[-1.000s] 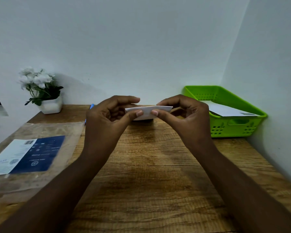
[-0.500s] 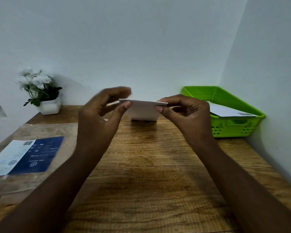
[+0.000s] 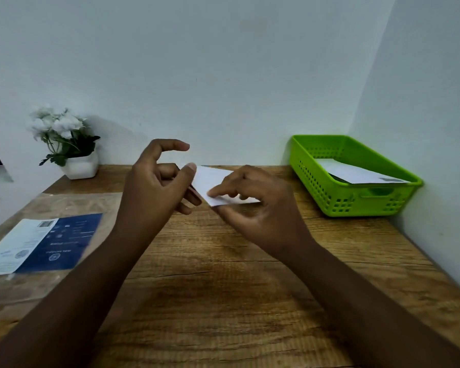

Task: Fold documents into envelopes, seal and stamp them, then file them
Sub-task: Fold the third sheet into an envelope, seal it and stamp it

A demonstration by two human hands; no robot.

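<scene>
Folded white paper [image 3: 210,181] hangs tilted above the table [image 3: 223,288], pinched at its near edge by the right hand [image 3: 260,208], left hand [image 3: 154,187] loosely curled at its far corner, well apart from the green basket [image 3: 329,197].

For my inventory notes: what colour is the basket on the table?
The basket is bright lime green, seen best in the head view.
</scene>
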